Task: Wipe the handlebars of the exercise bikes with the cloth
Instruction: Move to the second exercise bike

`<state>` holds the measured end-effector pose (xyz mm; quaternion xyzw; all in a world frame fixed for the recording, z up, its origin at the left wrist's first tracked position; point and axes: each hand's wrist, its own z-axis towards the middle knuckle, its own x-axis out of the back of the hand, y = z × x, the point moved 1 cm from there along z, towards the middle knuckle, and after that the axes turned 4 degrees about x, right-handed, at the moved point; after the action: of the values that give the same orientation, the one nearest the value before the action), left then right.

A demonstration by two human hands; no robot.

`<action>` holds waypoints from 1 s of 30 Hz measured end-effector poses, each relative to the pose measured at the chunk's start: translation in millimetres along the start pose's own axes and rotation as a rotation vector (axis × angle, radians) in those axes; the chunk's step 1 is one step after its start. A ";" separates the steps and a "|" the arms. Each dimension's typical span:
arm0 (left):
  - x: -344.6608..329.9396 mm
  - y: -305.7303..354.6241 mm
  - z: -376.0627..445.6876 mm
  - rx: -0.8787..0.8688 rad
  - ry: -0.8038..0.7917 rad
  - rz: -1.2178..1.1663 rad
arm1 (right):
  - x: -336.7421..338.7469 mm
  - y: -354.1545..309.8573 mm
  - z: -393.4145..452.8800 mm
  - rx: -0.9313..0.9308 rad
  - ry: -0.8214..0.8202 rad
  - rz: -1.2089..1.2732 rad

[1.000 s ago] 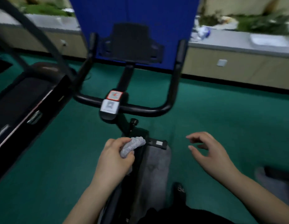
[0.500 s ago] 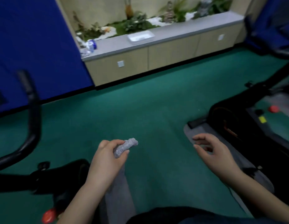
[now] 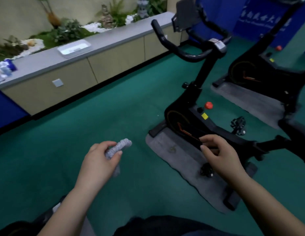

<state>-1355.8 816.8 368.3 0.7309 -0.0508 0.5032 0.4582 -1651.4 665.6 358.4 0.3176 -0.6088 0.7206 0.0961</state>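
Observation:
My left hand (image 3: 98,160) is shut on a rolled grey cloth (image 3: 120,147), held low over the green floor. My right hand (image 3: 220,155) hovers to the right with fingers apart and curled, holding nothing. Ahead on the right stands a black exercise bike (image 3: 191,116) on a grey mat (image 3: 179,155). Its black handlebars (image 3: 177,46) curve up at the top centre-right, well beyond both hands. A second black bike (image 3: 260,72) stands behind it at the far right.
A long beige cabinet with a grey top (image 3: 104,43) runs along the back left, with a white tray (image 3: 75,48) and plants behind. Blue panels (image 3: 255,16) stand at the top right. Open green floor (image 3: 97,116) lies between me and the cabinet.
The view has swung right, away from the first bike, and a second and third bike have come into sight. My hands keep the same pose, the left still holding the cloth.

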 end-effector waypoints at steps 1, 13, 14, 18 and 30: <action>-4.3 9.1 7.6 -0.014 -0.009 0.004 | 4.6 3.6 6.2 -0.013 0.018 0.005; -74.3 82.6 152.9 -0.066 -0.169 -0.010 | 17.9 42.8 121.7 -0.201 0.102 0.010; -78.8 90.8 169.0 -0.077 -0.180 -0.010 | 19.6 42.9 136.6 -0.204 0.114 0.000; -89.8 131.6 225.1 -0.147 -0.202 -0.024 | 27.5 39.9 190.2 -0.220 0.159 0.005; -103.8 272.4 310.4 -0.214 -0.272 -0.372 | 69.1 43.6 333.1 -0.102 0.211 -0.009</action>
<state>-1338.5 396.3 432.8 0.7359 -0.0294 0.2991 0.6068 -1614.7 325.4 381.5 0.2374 -0.6299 0.7176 0.1788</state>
